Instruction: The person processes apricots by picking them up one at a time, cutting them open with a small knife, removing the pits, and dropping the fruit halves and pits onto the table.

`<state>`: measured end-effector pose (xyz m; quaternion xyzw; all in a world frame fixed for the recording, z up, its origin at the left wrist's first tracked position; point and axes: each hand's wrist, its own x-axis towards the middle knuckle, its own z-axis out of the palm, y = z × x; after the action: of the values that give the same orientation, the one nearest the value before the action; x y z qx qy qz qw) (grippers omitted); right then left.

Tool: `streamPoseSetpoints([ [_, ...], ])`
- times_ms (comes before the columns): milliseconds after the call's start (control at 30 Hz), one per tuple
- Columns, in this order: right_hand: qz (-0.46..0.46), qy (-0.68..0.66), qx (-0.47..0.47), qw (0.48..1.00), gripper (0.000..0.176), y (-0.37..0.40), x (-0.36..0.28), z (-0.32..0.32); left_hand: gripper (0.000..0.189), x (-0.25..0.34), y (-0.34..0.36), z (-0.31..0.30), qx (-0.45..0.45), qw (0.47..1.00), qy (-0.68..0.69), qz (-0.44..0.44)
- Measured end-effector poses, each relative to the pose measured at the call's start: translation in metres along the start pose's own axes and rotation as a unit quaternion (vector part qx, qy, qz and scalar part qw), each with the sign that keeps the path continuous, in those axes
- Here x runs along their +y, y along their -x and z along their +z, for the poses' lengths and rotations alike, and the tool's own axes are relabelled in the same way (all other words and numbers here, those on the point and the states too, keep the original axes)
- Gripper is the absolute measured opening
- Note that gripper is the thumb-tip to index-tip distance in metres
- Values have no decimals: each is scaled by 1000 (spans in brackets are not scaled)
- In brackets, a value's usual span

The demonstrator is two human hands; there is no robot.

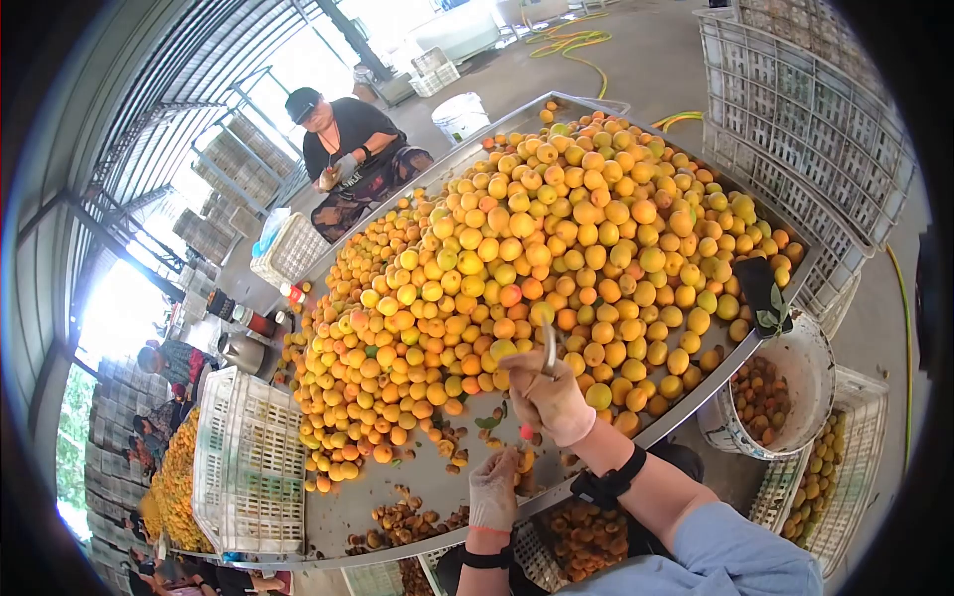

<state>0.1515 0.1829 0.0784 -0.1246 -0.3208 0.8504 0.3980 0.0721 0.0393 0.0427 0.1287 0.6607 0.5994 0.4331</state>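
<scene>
Open-sided shed with a concrete floor. A long metal table (348, 502) runs from 7 o'clock to 1 o'clock, heaped with yellow-orange apricots (556, 228).

At 8 o'clock, a white slatted crate (248, 467) stands at the table's edge, its contents hidden. At 11 o'clock, a co-worker (348, 149) sits at the far side of the table.

At 6 o'clock, the gloved left hand (494, 492) rises over the near rim, back to the camera and fingers together pointing up. Whether it grips anything cannot be told.

Just right of it, the gloved right hand (547, 397) reaches onto the heap, fingers closed around a knife (550, 350) with its blade upright, beside an apricot at the pile's near edge. The forearm leaves the frame at 5 o'clock.

Below the rim, a partly hidden crate (586, 536) holds orange fruit pieces. At 4 o'clock, a white bucket (810, 360) holds darker pieces. Beside it, a second crate (845, 447) holds yellow-green fruit.
</scene>
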Motion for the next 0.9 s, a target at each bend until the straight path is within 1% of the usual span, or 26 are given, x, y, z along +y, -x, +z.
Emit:
streamPoseSetpoints([
  [33, -29, 56, -60, 996, 22, 1, 2, -2, 25, 2, 3, 4, 8, 998, -64, 4],
  [67, -37, 104, -90, 990, 24, 5, -2, 1, 23, 7, 6, 9, 16, 992, -129, 7],
  [100, -40, 105, -88, 990, 24, 5, -6, 2, 23, 4, 5, 11, 12, 992, -129, 9],
  [167, 65, 21, -16, 998, 26, 3, -14, 3, 23, -3, 5, 11, 11, 991, -126, 45],
  [200, 88, -48, 55, 993, 25, -1, -16, 4, 23, -3, 6, 9, 7, 991, -128, 48],
  [233, 82, -47, 53, 994, 25, -5, -14, 1, 25, -2, 7, 9, 15, 997, -67, 30],
  [267, 74, -92, 66, 991, 24, -8, -9, -5, 29, 0, 8, 9, 23, 1000, -5, 12],
  [300, 68, -139, 78, 985, 24, -11, -4, -10, 29, 3, 10, 10, 20, 1000, -4, 17],
  [333, 92, -150, 85, 981, 24, -15, 0, -15, 29, 6, 12, 12, 21, 999, 46, -18],
  [367, 87, -150, 82, 981, 24, -20, 12, -25, 29, 9, 14, 13, 22, 994, 96, -54],
  [400, 119, -249, 70, 959, 22, -24, 29, -36, 29, 10, 17, 13, 19, 994, 94, -51],
  [433, 152, -344, 57, 925, 21, -27, 36, -42, 30, 9, 19, 13, -29, 990, 133, -33],
  [467, 149, -343, 55, 926, 21, -27, 33, -39, 30, 7, 21, 14, -76, 982, 172, -16],
  [500, 135, -326, 98, 931, 18, -27, 32, -35, 30, 3, 18, 12, -77, 982, 172, -15],
  [533, 120, -308, 140, 933, 15, -27, 30, -31, 31, -2, 11, 11, -72, 974, 215, -15],
  [567, 120, -309, 140, 933, 15, -27, 23, -31, 31, -6, 8, 10, -65, 964, 256, -18],
  [600, 80, -264, 164, 947, 16, -26, 14, -31, 31, -1, 9, 10, -63, 965, 254, -21],
  [633, 42, -218, 188, 957, 17, -24, 6, -30, 30, 6, 8, 11, -2, 977, 211, 2],
  [667, 107, -74, 220, 967, 23, -22, 0, -28, 29, 10, 8, 12, 57, 984, 169, 27],
  [700, 105, -72, 221, 967, 23, -15, 4, -25, 29, 11, 6, 12, 54, 983, 171, 27],
  [733, 52, 83, 116, 988, 28, -7, 14, -21, 30, 13, 2, 12, 100, 985, 108, 87],
  [767, -3, 235, 9, 972, 34, -1, 21, -16, 32, 15, -1, 13, 145, 977, 45, 147],
  [800, -6, 237, 9, 972, 34, 4, 23, -10, 34, 18, 3, 16, 130, 975, 21, 178],
  [867, 159, 335, -44, 928, 40, 14, 22, -3, 34, 12, -1, 19, 140, 975, 8, 175],
  [900, 159, 338, -44, 927, 40, 14, 22, -4, 33, 9, -2, 21, 153, 973, -7, 171],
])
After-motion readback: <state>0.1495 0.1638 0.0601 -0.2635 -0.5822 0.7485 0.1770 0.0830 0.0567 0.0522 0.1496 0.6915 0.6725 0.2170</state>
